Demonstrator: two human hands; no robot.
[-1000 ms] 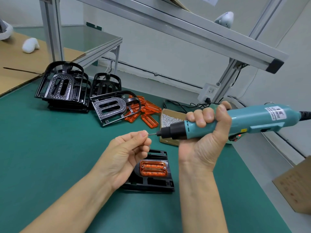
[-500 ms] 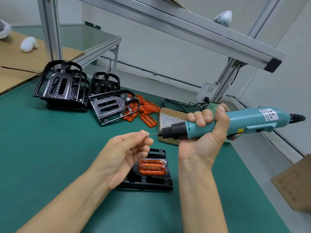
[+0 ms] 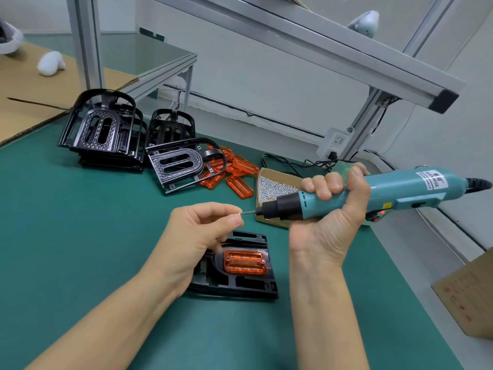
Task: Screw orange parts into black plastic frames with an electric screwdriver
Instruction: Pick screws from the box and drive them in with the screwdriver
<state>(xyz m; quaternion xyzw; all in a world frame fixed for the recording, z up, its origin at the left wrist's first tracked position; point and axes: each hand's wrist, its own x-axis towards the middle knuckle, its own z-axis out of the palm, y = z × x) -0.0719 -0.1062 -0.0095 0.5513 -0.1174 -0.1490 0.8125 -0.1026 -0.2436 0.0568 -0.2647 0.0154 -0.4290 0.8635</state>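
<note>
While right hand (image 3: pixel 328 209) grips screwdriver (image 3: pixel 373 193), left hand (image 3: pixel 202 231) pinches screw — at bit tip.

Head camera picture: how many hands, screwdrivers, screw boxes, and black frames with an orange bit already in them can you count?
Hands: 2 (left hand, right hand)
Electric screwdriver: 1
Box of screws: 1
Black frame with an orange part in it: 1
Total: 5
</note>
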